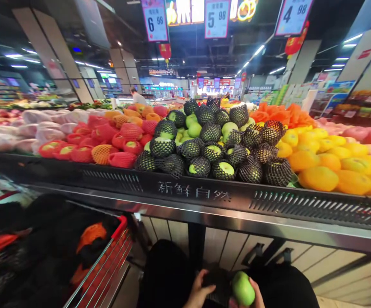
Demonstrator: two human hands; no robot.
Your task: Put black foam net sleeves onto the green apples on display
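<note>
Right hand (248, 299): low at the frame's bottom edge, fingers curled under and around a green apple (242, 288); closed on the fruit, cradling it from below and from the right; only part of the hand shows.

Left hand (199, 293): just left of the apple, fingers bent onto a black foam net sleeve (216, 283); gripping the net, which lies between the two hands and touches the apple's left side.

Step in hand, as judged: working the net and the apple against each other. To do it well, the right hand should keep the fruit steady on the fingertips rather than squeeze it; the left should hold the mesh mouth wide and draw it along evenly, so the skin is not bruised and the foam not torn.

Orientation of the apple: a slightly elongated body, long axis tilted from upper left to lower right; the upper-left end faces the net; stem and calyx cannot be made out.

Beyond the hands: dark clothing either side; above and ahead, the steel-edged display counter (204, 196) with white lettering; on it, straight ahead, a heap of netted green apples (211, 145); left of them, fruit in red nets (108, 143); right of them, oranges (333, 167); to the left of the hands, a red shopping trolley (108, 261); overhead, price signs (216, 18).
</note>
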